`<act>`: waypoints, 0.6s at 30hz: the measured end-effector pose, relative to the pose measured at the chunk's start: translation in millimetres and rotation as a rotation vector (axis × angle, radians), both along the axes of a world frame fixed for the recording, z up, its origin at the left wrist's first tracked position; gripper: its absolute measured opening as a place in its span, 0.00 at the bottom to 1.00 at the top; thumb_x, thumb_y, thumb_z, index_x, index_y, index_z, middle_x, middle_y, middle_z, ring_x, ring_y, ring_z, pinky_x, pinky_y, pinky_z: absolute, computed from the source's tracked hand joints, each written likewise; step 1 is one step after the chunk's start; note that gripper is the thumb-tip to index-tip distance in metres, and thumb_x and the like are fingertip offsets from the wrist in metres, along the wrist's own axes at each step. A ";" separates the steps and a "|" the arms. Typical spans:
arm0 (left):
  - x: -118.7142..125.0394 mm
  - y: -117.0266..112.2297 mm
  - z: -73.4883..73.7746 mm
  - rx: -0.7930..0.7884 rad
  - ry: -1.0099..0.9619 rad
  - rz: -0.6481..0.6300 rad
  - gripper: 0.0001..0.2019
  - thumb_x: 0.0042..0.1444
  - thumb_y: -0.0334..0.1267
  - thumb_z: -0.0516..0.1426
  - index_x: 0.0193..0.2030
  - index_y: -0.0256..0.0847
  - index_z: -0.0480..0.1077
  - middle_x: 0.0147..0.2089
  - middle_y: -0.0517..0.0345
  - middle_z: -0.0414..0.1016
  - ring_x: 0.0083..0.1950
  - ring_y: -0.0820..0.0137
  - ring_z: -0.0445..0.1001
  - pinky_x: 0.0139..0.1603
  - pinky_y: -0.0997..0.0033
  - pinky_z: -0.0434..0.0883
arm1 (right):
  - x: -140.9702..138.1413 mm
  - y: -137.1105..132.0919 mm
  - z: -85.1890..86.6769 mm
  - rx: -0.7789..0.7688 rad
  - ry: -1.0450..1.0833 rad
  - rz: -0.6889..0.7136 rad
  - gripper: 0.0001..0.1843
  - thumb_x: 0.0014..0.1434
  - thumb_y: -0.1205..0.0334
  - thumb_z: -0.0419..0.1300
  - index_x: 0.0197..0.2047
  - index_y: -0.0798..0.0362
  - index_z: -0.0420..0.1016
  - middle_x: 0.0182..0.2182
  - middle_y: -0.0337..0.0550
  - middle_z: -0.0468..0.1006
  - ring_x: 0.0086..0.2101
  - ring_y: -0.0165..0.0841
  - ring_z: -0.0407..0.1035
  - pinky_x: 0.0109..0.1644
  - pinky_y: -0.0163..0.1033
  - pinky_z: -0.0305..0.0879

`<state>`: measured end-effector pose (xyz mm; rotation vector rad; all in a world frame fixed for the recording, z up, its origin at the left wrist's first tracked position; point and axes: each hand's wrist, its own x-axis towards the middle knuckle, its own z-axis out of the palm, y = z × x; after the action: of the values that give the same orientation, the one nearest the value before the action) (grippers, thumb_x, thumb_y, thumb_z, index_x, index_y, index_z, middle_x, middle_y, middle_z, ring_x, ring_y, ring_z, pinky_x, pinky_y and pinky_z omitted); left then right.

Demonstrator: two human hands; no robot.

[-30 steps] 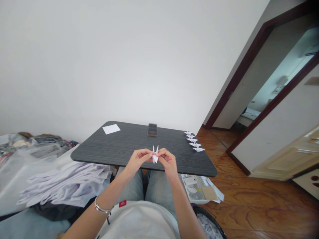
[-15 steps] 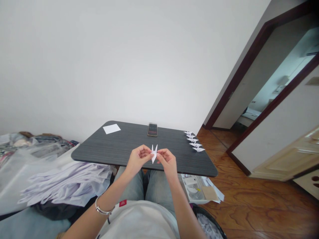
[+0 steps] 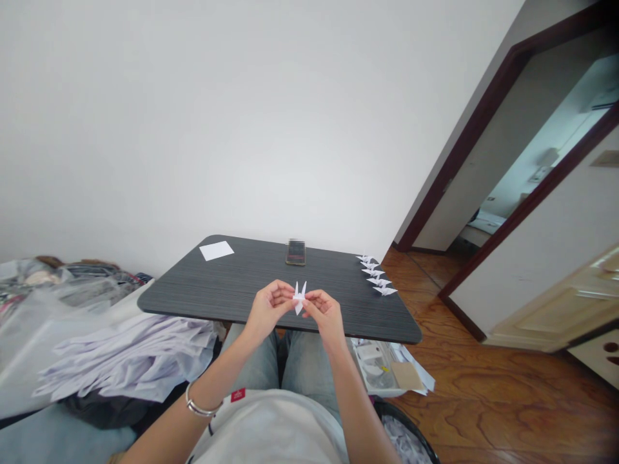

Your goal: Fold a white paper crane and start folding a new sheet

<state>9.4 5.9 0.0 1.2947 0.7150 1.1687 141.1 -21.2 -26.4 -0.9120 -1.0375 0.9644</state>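
A small white folded paper crane [image 3: 299, 301] is held between both hands above the near edge of the dark table [image 3: 242, 283]. Its two narrow points stick up, away from me, and a wider flap points down. My left hand [image 3: 269, 307] pinches its left side between thumb and fingers. On its right side, my right hand [image 3: 325, 310] does the same. Several finished paper cranes [image 3: 376, 272] stand in a row along the table's right edge. A flat white sheet of paper [image 3: 216, 250] lies at the far left corner.
A phone [image 3: 295, 252] rests near the table's back edge, against the white wall. Crumpled white cloth [image 3: 130, 354] is heaped at the left. Below the table's right side are a white tray [image 3: 380, 367] of small items and a black bin [image 3: 411, 432] holding paper scraps.
The crane has changed slightly between my fingers: its lower flap looks shorter and its middle broader. Both hands stay almost in place, still pinching it.
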 end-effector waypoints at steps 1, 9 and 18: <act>0.0 0.1 -0.4 -0.010 -0.005 -0.007 0.13 0.38 0.32 0.64 0.31 0.35 0.66 0.27 0.59 0.73 0.28 0.75 0.72 0.32 0.75 0.69 | -0.1 0.2 -0.4 -0.001 0.014 0.004 0.08 0.44 0.62 0.64 0.28 0.55 0.71 0.24 0.39 0.74 0.24 0.28 0.67 0.24 0.31 0.66; 0.3 1.0 -3.5 -0.042 -0.013 -0.040 0.14 0.39 0.32 0.64 0.32 0.34 0.66 0.27 0.59 0.73 0.28 0.74 0.73 0.33 0.75 0.70 | -0.1 1.0 -2.3 -0.020 0.083 0.024 0.08 0.42 0.63 0.65 0.27 0.55 0.72 0.22 0.38 0.75 0.24 0.27 0.68 0.26 0.32 0.67; 1.9 5.8 -9.9 0.047 0.020 0.133 0.13 0.39 0.34 0.64 0.32 0.35 0.67 0.30 0.57 0.73 0.33 0.73 0.72 0.35 0.75 0.69 | -0.2 2.6 -7.7 -0.075 0.074 -0.016 0.09 0.44 0.58 0.64 0.28 0.54 0.71 0.21 0.37 0.73 0.22 0.28 0.67 0.21 0.30 0.64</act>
<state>11.2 11.7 -9.9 1.3160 0.8024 1.2881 140.9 -18.6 -34.1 -0.9378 -0.9360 1.0218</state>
